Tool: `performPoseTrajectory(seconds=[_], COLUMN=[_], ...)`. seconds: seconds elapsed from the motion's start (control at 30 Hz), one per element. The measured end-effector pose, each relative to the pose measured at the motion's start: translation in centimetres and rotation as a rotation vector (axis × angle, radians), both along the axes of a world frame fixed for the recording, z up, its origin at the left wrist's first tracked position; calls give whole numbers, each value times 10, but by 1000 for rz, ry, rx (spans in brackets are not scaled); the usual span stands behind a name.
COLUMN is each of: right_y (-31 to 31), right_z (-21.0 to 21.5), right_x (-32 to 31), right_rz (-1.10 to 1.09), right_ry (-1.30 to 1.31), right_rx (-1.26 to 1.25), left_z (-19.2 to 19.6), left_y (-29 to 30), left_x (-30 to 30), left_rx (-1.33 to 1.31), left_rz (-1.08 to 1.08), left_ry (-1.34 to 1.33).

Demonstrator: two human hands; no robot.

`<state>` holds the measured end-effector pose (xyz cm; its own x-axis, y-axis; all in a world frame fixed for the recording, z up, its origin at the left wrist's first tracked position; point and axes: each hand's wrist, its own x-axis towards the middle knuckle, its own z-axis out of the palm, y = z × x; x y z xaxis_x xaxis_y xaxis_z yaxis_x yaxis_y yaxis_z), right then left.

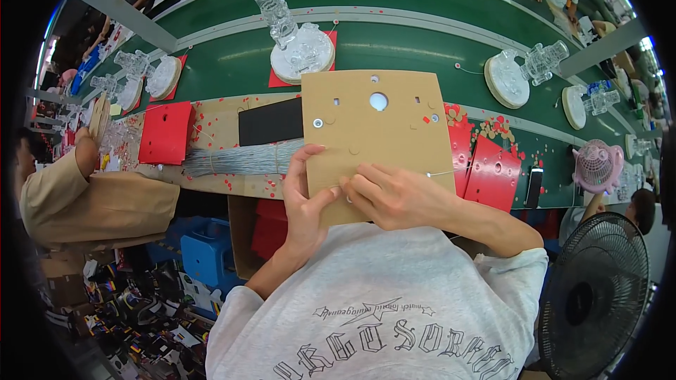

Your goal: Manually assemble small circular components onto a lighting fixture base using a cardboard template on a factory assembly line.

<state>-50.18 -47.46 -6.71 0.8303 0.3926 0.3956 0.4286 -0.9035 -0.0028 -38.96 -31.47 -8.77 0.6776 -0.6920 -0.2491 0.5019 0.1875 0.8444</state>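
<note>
We grip the cardboard panel [377, 137] at six o'clock, both hands [352, 197] closed on its edge; pinching harder could crease it.

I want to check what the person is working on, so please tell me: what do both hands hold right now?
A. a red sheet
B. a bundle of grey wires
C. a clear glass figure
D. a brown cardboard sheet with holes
D: the left hand and the right hand both grip the lower edge of the brown cardboard sheet, which has a round hole near its top.
</note>
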Motion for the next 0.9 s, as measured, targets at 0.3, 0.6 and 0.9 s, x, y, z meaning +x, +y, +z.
performPoseTrajectory(seconds=[0.3,0.6,0.9], right_y=[-12,1,-2], right_z=[-8,-4,-17], right_x=[-19,-12,-12], right_rz=[-105,-120,-211], right_ry=[-22,-79,-126], right_rx=[301,45,314], left_z=[3,4,-3], left_y=[5,-2,15], left_x=[0,-3,23], left_rx=[8,11,228], left_rz=[-29,2,-98], left_ry=[17,0,-662])
